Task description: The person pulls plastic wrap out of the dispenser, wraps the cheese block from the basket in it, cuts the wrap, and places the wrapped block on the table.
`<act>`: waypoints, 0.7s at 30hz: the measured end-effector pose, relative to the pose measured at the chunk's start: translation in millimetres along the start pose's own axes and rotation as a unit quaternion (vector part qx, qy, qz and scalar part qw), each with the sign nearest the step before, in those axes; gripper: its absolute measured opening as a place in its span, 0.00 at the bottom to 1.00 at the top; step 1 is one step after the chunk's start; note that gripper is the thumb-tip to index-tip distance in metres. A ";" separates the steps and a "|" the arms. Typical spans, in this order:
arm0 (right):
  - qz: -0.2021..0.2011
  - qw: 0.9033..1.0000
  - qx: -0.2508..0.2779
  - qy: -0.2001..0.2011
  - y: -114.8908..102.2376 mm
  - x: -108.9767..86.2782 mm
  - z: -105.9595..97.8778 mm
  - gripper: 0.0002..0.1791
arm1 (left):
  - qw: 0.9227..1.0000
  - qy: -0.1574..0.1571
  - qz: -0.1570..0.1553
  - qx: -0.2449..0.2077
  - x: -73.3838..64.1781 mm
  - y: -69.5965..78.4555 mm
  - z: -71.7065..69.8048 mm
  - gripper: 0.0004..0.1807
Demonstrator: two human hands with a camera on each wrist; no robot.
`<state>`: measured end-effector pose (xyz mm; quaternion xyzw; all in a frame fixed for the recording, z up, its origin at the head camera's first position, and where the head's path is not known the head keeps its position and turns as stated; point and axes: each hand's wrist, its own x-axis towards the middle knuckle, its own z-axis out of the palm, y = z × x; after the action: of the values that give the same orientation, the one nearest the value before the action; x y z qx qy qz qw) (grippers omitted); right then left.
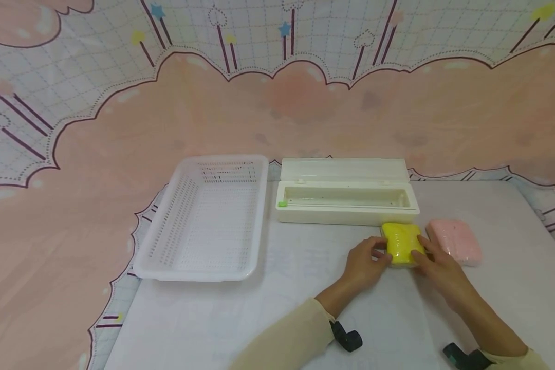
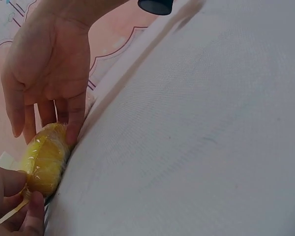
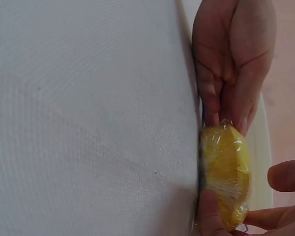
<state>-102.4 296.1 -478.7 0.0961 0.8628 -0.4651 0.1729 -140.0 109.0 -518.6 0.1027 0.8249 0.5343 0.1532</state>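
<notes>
A plump yellow clay pack [image 1: 401, 242], wrapped in shiny clear film, lies on the white table in front of the open pencil box. My left hand [image 1: 366, 261] grips its left edge with thumb and fingers. From the other side my right hand [image 1: 444, 270] holds the right edge, thumb nearer me. In the right wrist view the clay pack [image 3: 225, 172] sits between both hands, and one right finger [image 3: 286, 175] stands off it. A pink wrapped clay pack [image 1: 455, 241] lies just right of the yellow one, behind my right hand.
A cream pencil box [image 1: 342, 216] with its lid raised stands behind the yellow pack. To the left is a white perforated plastic basket [image 1: 259, 241]. A patterned cloth [image 1: 240, 118] hangs behind the table.
</notes>
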 end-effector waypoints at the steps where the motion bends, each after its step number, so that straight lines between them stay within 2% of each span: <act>1: 0.002 1.000 0.002 -0.001 0.5 0.2 0.0 0.41 | 1.000 0.002 -0.001 0.002 0.3 -0.1 0.7 0.21; 8: 0.001 1.000 -0.017 0.005 3.2 0.6 2.6 0.40 | 1.000 0.012 0.000 0.008 0.7 0.0 3.8 0.20; 14: -0.015 1.000 -0.017 0.007 3.1 -0.4 3.4 0.41 | 1.000 0.007 0.007 0.010 0.5 -1.2 3.0 0.20; 18: -0.032 0.999 -0.008 0.002 0.2 -3.9 3.0 0.42 | 1.000 -0.009 0.010 0.027 -3.3 -4.1 -3.9 0.23; 21: -0.045 0.999 -0.014 0.003 -3.9 -9.8 0.8 0.43 | 0.998 -0.020 0.011 0.058 -10.7 -4.4 -14.6 0.25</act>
<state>-94.5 293.3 -472.4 0.0562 0.8735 -0.4596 0.1503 -135.4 91.1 -515.5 0.1311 0.8500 0.4850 0.1581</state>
